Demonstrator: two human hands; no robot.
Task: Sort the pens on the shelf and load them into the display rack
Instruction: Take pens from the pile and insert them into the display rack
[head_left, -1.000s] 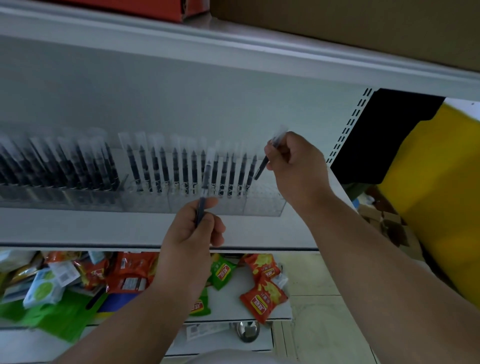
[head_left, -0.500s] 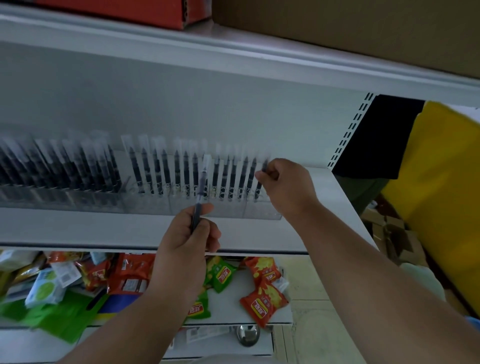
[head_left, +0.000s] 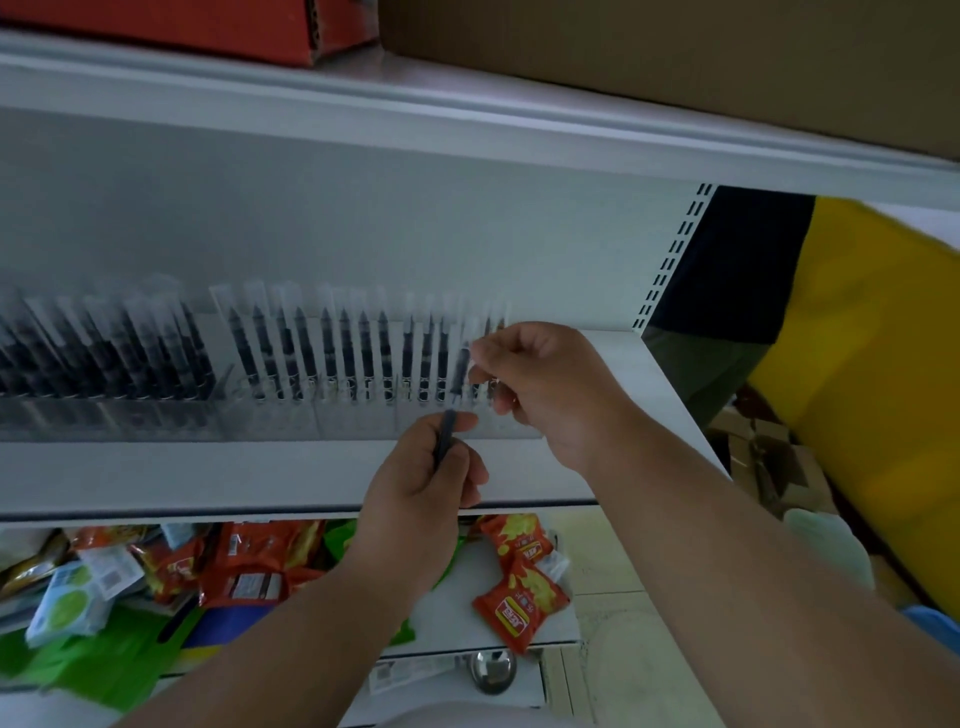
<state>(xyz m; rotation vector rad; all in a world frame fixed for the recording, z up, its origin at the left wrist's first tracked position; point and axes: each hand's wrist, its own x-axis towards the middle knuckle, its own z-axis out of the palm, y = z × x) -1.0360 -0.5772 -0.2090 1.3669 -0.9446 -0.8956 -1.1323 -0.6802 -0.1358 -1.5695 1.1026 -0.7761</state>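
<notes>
A clear display rack runs along the white shelf, holding a row of upright black pens with clear caps and a denser, blurred group further left. My left hand grips the lower barrel of one loose pen, which stands nearly upright in front of the rack's right end. My right hand is just right of it, fingers curled, and pinches the upper part of that same pen near its cap.
Overhead, another shelf carries a red box and a cardboard box. Red and green snack packets lie on the lower shelf. A slotted upright ends the shelf on the right, with a yellow object beyond.
My right hand set its pen into the rack's right end, then came back to the pen in my left hand. My left hand moved right and up toward the rack.
</notes>
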